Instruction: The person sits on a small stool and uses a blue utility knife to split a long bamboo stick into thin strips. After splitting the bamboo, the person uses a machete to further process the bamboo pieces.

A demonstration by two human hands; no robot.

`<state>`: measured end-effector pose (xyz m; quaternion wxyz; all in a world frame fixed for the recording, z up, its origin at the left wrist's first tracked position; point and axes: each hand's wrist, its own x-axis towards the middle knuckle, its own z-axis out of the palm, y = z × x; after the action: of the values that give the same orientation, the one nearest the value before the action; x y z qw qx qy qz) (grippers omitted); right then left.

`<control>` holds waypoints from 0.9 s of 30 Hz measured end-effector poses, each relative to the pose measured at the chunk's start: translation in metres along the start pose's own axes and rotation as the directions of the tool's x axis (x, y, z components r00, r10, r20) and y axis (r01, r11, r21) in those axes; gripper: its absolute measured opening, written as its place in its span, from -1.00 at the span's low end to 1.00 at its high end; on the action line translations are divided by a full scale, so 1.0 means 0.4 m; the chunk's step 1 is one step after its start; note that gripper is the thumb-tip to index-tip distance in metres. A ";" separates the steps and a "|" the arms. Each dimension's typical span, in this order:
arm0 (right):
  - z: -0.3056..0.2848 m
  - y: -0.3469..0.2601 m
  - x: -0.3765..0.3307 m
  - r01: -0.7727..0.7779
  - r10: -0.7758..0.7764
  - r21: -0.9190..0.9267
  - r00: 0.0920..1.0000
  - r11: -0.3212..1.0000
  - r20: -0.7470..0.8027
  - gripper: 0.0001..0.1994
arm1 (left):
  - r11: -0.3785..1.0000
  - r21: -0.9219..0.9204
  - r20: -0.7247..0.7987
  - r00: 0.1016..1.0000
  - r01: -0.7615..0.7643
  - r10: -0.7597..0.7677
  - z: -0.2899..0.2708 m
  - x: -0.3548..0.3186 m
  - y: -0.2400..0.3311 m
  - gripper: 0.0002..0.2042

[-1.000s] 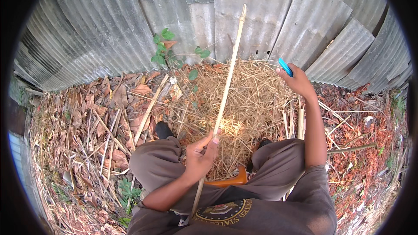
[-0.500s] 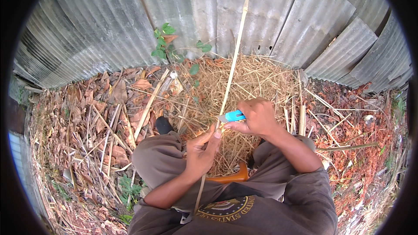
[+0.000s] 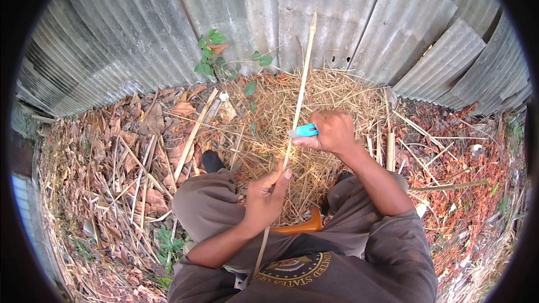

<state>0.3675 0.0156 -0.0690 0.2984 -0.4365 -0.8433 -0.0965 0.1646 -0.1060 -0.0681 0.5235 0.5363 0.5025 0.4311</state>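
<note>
Long pale bamboo strip (image 3: 297,98), slanting from the lap up toward the corrugated metal wall (image 3: 337,22), tip high against the sheets. Left hand (image 3: 266,199) clamped on the strip low down, thumb and fingertips pinching it, wrist bent inward, forearm coming up from the lower edge over the left knee. Right hand (image 3: 331,132) closed around a blue-handled knife (image 3: 306,131), knuckles outward, the blue end pressed against the strip just above the left hand; right forearm angled down to the right across the thigh. Orange object (image 3: 300,227) lying between the legs, partly hidden. Heap of dry straw (image 3: 337,92) under and behind the strip. Dead leaves (image 3: 118,151) and loose sticks spread to the left, small green plant (image 3: 210,56) at the wall's foot.
</note>
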 end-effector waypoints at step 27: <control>-0.017 0.362 -0.034 -0.604 0.613 -0.295 0.787 0.740 -0.074 -0.26 | 0.950 0.207 0.279 0.945 -0.234 0.172 0.001 -0.097 -0.016 -0.74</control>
<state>0.4915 0.0904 -0.0858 0.2313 -0.7293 -0.6335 -0.1158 0.1595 -0.1448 -0.0719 0.4691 0.6954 0.4198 0.3467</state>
